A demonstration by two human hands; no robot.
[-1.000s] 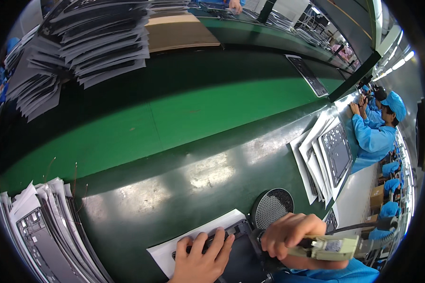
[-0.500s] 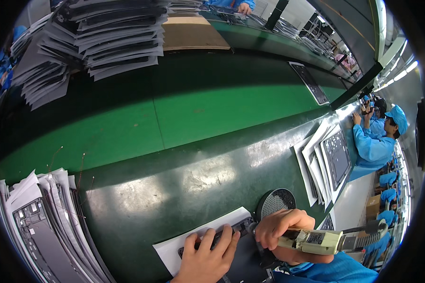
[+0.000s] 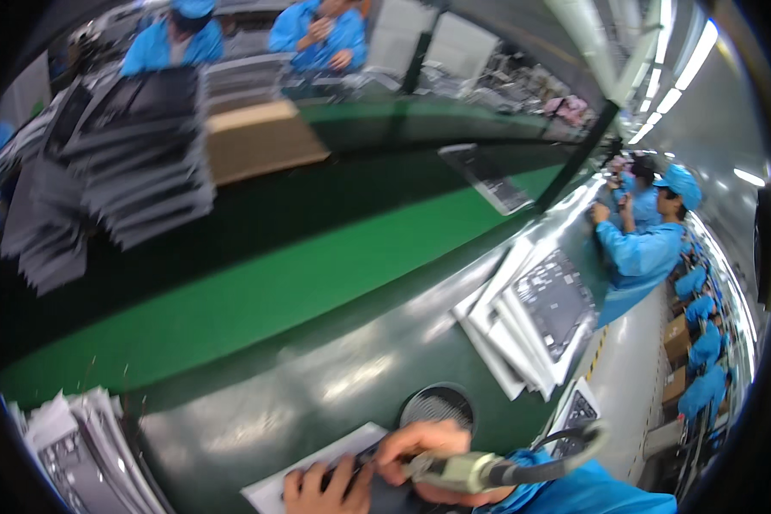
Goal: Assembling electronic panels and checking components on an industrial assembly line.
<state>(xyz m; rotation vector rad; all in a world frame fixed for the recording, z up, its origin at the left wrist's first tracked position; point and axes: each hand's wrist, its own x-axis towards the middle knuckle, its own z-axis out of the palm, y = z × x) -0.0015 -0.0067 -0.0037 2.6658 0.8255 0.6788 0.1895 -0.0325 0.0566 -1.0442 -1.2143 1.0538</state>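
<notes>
Hands are seen at the very bottom edge of the head view, lower in the picture than half a second ago, because the view has tilted up toward the far side of the line; the work itself has stayed in place on the bench. The right hand (image 3: 424, 450) is closed around a pale, box-bodied power screwdriver (image 3: 463, 469), from whose rear a thick dark cable (image 3: 565, 458) loops away, and the tool is held as it was before. The left hand (image 3: 321, 490) is laid flat, fingers spread narrowly, on a dark flat panel (image 3: 377, 497) that rests on a white paper sheet (image 3: 317, 469); whether anything is pinched under it cannot be told. Since grip and position are unchanged, the fastening work is judged to be still in hand.

Just beyond the right hand a round dark mesh-covered opening (image 3: 438, 404) is set into the glossy grey-green bench top (image 3: 257, 411). A matt bright green conveyor belt (image 3: 231, 300) runs behind it. Fanned stacks of thin grey panels (image 3: 531, 317) lie to the right, and a similar stack (image 3: 77, 445) to the left. Other workers in blue smocks (image 3: 638, 253) are seen farther along the line.
</notes>
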